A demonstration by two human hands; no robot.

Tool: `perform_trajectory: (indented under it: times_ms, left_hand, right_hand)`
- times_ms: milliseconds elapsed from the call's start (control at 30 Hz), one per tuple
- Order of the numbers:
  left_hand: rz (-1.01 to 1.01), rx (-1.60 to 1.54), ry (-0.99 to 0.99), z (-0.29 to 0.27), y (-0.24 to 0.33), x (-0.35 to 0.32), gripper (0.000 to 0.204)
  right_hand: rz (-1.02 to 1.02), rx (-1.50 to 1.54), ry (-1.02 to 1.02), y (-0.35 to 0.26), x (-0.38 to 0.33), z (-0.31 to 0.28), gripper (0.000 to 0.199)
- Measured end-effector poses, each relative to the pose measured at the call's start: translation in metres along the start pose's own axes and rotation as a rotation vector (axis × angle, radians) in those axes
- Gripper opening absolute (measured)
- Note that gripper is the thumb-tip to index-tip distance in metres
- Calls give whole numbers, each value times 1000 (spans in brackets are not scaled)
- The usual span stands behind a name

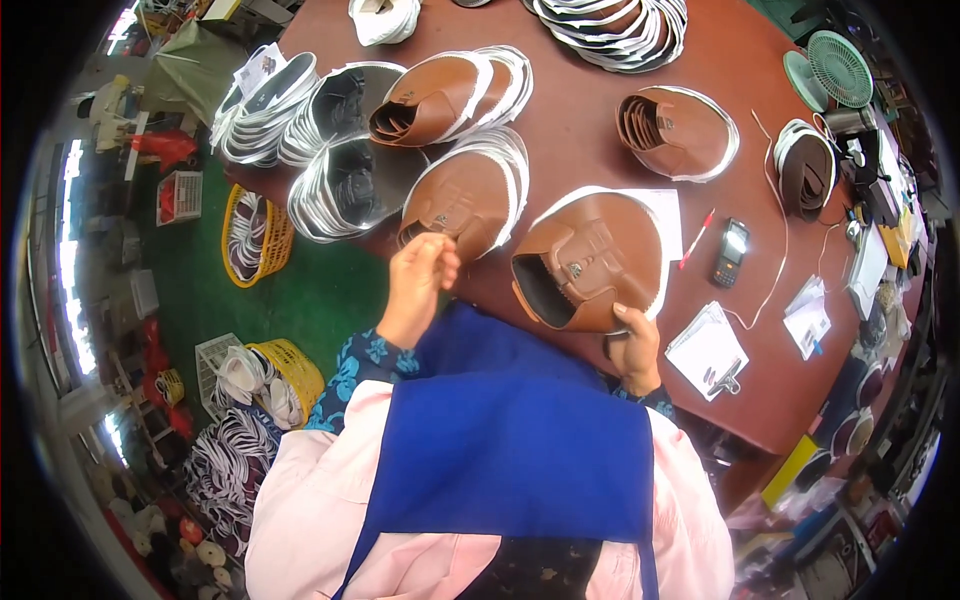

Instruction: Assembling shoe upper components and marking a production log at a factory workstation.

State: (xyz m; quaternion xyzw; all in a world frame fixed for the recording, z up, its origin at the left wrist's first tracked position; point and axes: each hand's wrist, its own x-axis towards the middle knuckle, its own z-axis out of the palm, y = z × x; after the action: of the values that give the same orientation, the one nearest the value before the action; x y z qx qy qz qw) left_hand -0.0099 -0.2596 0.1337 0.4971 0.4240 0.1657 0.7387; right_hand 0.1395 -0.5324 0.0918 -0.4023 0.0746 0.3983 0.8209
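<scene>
A brown leather shoe upper (610, 235) with white edging and a small metal ornament is in my right hand (637, 352). The thumb lies on top of its lower right edge, and the other fingers are hidden beneath. My left hand (412, 285) is raised to the left of this upper, its fingers curled together. Whether they pinch anything small cannot be made out. Just beyond that hand lies a stack of brown shoe uppers (465, 190), partly covered by it; contact between them is unclear.
Black upper stacks (345, 185) and another brown stack (435, 95) stand on the red-brown table's left. Farther right are brown uppers (690, 130), a red pen (697, 240), a handheld scanner (731, 255), clipped papers (707, 350) and a green fan (838, 70). Yellow baskets (285, 370) stand on the floor.
</scene>
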Motion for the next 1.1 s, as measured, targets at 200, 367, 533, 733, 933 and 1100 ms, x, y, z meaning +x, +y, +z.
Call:
perform_trajectory:
  times_ms: [200,367,533,733,933,1100]
  left_hand:
    - [642,969,-50,-14,14,-50,25]
    - [889,1349,-339,-14,-10,-59,36]
    - [753,1476,-116,-59,-43,-38,21]
    - [601,1437,-313,-62,-49,27,36]
    - [633,1471,-419,-63,-53,50,46]
    - [623,1642,-601,-68,-59,56,39]
  right_hand:
    - [175,-6,-71,14,20,14,56]
    - [536,105,-423,41,52,83,48]
    - [119,-567,-498,90,102,113,38]
    - [-112,-496,196,48,165,54,20]
    - [-337,-788,372,-12,186,6,18]
    - [55,-743,253,49,184,-23,21]
